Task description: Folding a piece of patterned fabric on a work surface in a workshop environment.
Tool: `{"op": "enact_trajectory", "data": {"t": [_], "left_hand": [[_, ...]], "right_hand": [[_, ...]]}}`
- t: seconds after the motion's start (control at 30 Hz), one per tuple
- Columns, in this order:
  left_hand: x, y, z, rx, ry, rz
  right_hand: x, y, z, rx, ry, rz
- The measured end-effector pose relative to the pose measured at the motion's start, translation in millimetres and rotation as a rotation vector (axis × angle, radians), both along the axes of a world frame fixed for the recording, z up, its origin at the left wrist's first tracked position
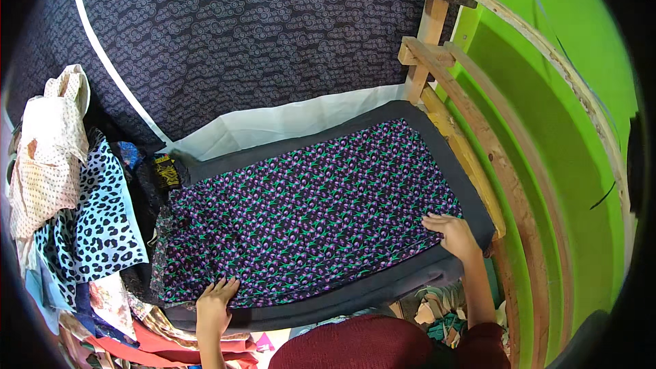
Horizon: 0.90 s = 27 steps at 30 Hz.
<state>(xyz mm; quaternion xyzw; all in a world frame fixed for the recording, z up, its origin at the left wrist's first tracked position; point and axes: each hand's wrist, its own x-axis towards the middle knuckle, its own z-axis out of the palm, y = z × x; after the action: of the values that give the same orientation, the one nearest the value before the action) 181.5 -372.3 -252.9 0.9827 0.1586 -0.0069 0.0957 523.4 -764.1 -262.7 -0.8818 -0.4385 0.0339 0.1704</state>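
A dark floral cloth [307, 212] with purple blossoms and green leaves lies spread over a grey padded board [246, 154]. My left hand [217, 297] rests on the cloth's near edge toward the left, fingers spread. Near the right end, my right hand [451, 232] lies on the cloth with its fingers stretched out. Neither hand grips anything. At the left the cloth is loosely gathered next to a heap of other fabrics.
On the left hang a spotted blue cloth [109, 212] and a cream dotted cloth [51, 157]. Wooden rails [506, 171] run along the right beside a green wall [588, 48]. A dark patterned curtain [273, 34] hangs behind. Fabric scraps [437, 311] lie below at the near right.
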Motion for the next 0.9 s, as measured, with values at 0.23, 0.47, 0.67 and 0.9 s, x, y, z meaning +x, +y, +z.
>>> {"op": "enact_trajectory", "data": {"t": [0.23, 0.47, 0.67, 0.9], "left_hand": [[-18.7, 4.2, 34.1, -0.301, 0.417, -0.146], [11.4, 58.8, 47.7, -0.331, 0.166, -0.001], [66.2, 101.3, 40.2, 0.075, -0.161, 0.123], [110.7, 149.1, -14.8, 0.361, -0.129, 0.062]], "right_hand": [[12.8, -28.8, 41.0, -0.253, 0.442, -0.074], [77.8, -40.1, 33.6, 0.057, 0.589, -0.117], [152.7, 15.2, -1.7, 0.467, 0.392, -0.239], [170.3, 105.6, -39.0, 0.280, -0.057, -0.558]]}}
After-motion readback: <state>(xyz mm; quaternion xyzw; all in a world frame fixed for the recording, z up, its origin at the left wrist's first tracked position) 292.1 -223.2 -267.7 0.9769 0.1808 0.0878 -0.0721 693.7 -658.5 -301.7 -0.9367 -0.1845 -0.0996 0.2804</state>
